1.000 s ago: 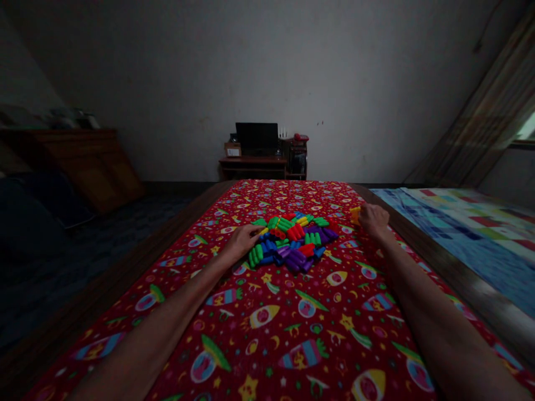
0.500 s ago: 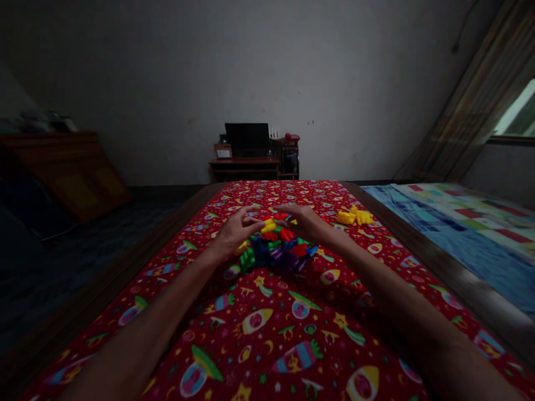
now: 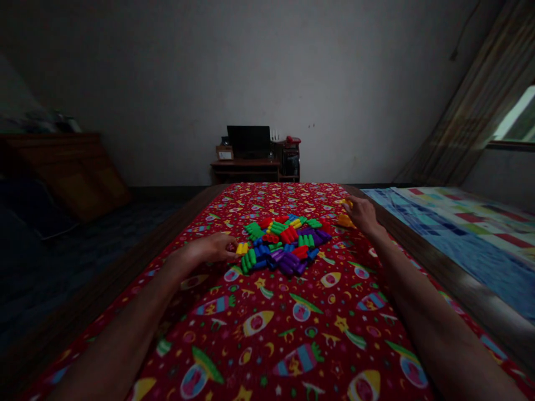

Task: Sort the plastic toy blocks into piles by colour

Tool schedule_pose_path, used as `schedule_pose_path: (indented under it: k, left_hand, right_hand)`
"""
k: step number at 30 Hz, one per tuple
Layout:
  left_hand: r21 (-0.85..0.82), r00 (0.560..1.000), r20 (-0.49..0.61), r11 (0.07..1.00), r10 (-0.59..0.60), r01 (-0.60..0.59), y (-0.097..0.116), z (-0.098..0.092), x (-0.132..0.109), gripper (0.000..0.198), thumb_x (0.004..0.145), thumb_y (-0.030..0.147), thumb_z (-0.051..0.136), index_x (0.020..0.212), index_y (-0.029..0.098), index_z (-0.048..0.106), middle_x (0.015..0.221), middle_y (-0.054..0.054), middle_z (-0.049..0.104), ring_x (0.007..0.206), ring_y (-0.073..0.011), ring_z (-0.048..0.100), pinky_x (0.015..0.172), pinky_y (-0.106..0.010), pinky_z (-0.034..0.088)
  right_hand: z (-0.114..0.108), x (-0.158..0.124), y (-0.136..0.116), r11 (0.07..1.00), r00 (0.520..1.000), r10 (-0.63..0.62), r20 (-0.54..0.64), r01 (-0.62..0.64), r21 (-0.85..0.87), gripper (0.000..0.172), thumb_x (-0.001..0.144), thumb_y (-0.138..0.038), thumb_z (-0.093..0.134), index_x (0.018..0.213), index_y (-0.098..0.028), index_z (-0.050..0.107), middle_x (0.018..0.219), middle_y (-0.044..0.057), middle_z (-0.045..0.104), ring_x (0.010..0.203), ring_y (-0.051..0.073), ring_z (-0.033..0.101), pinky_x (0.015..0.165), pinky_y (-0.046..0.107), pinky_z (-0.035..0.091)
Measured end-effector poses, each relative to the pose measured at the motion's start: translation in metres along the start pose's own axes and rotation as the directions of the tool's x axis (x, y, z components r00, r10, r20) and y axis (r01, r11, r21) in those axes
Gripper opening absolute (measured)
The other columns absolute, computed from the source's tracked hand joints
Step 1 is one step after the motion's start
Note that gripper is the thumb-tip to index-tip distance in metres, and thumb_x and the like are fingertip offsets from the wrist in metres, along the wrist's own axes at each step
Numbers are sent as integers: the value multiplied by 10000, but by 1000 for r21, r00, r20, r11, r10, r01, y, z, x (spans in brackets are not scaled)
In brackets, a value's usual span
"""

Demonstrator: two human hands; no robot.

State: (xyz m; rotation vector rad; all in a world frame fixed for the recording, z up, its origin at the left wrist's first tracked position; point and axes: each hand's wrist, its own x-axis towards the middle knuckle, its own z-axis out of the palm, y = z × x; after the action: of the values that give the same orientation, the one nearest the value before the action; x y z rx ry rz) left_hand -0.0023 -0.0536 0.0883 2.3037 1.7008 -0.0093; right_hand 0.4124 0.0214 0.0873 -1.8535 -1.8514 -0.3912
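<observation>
A heap of small plastic blocks (image 3: 284, 244) in green, blue, purple, red and yellow lies in the middle of a red patterned sheet (image 3: 292, 323). My left hand (image 3: 211, 249) rests at the heap's left edge, fingers curled and pinching a yellow block (image 3: 241, 248). My right hand (image 3: 361, 214) reaches to the far right of the sheet, closed around yellow blocks (image 3: 345, 220) that it partly hides.
The sheet covers a bed with a dark wooden frame (image 3: 455, 278). A blue patchwork cloth (image 3: 472, 234) lies to the right. A desk with a monitor (image 3: 249, 142) stands against the far wall. A wooden cabinet (image 3: 67, 167) stands at the left.
Both hands were together over the top of the heap. My right hand has gone out to the right with a yellow block, and my left hand has dropped to the heap's left edge.
</observation>
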Motion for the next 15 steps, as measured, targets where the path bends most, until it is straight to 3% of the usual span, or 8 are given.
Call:
schedule_pose_path:
  k: [4,6,8,12,15]
  left_hand:
    - [18,998,57,1000,-16,15,3,9,5,214,642,319,611,807,205,687,759,-11,700,684,-176,621,574,-217,427]
    - [11,998,66,1000,-12,11,4,12,9,206,649,290,576,804,201,680,724,-6,687,663,-173,616,563,-218,421]
    - [-22,1000,8,1000,7,-7,5,14,12,262,650,297,573,868,205,684,748,-8,695,686,-180,626,590,-223,440]
    - [-73,984,-128,988,125,-135,9,16,14,454,600,299,625,1042,213,674,936,-35,713,832,-210,644,714,-240,482]
    - [-54,980,-108,984,166,-172,10,14,14,321,603,275,611,902,206,705,893,-35,711,814,-210,644,719,-241,476]
  right_hand:
    - [14,-6,28,993,993,105,59,-102,-59,308,879,-263,494,1073,-145,701,1005,156,719,903,247,649,721,319,470]
    - [16,-6,26,993,993,106,55,-103,-48,311,877,-260,486,1066,-144,703,1004,154,718,911,247,645,720,313,465]
    - [12,-4,13,997,997,73,18,-73,-16,326,887,-252,461,1086,-145,697,1004,153,717,907,244,643,722,310,456]
    - [-5,-4,-36,982,985,-168,37,164,92,325,904,-207,421,1049,-142,705,916,134,723,801,204,641,689,275,413]
    - [-18,-15,-80,894,891,-430,147,397,209,282,910,-198,441,967,-154,714,848,105,717,738,170,621,656,250,375]
